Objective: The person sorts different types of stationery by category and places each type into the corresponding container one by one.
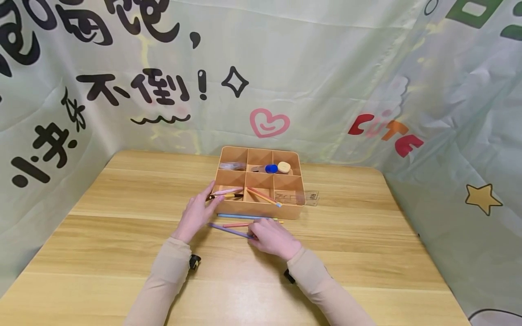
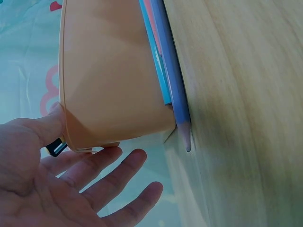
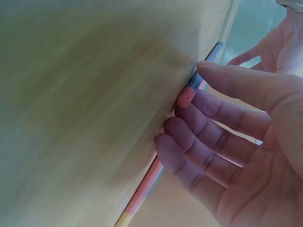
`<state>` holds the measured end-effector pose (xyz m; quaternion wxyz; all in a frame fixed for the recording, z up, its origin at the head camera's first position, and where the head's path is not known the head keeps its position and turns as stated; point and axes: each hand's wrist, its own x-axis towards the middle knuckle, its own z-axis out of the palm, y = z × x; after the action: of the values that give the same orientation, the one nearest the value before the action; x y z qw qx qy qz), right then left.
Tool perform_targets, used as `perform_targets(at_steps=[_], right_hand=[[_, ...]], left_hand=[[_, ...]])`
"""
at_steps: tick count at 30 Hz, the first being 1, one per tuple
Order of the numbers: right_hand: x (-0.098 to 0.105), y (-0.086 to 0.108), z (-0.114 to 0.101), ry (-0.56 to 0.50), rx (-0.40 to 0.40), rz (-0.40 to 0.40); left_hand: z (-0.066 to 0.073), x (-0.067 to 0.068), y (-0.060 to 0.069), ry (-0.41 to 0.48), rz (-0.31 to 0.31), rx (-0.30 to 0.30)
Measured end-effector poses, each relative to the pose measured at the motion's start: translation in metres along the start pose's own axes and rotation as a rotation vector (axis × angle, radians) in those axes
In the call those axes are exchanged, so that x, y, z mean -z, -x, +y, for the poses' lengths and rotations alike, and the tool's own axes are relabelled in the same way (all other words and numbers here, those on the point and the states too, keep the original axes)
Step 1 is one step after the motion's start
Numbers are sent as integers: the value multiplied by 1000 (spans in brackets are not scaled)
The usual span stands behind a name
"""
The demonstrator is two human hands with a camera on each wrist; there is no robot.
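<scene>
A tan compartment box stands on the table. My left hand rests at its front left corner; in the left wrist view the thumb touches the rim and the other fingers are spread beside the side wall. My right hand pinches the eraser end of a purple pencil between thumb and index finger, as the right wrist view shows. The pencil lies low over the table, in front of the box. A pink pencil and a blue pencil lie between it and the box, partly hidden by my right hand.
Front compartments hold a pink pen, a paintbrush, orange pencils and a clear ruler sticking out right. A blue-capped item, a round cream item and a clear packet sit in back compartments. Printed cloth hangs behind.
</scene>
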<state>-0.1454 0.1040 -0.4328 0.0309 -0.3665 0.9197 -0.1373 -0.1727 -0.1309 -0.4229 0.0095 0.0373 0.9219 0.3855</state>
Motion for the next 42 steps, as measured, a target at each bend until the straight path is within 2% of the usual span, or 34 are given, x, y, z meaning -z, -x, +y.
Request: perform_targets(at_steps=[12, 25, 36, 42], right_hand=[[0, -5, 1, -35, -27, -17], [-1, 1, 0, 54, 31, -25], [8, 15, 9, -62, 43, -36], [13, 25, 14, -109, 1, -41]], left_hand=[[1, 0, 0, -9, -14, 20], [3, 0, 1, 5, -14, 20], [1, -1, 0, 2, -8, 19], [1, 0, 0, -2, -18, 33]])
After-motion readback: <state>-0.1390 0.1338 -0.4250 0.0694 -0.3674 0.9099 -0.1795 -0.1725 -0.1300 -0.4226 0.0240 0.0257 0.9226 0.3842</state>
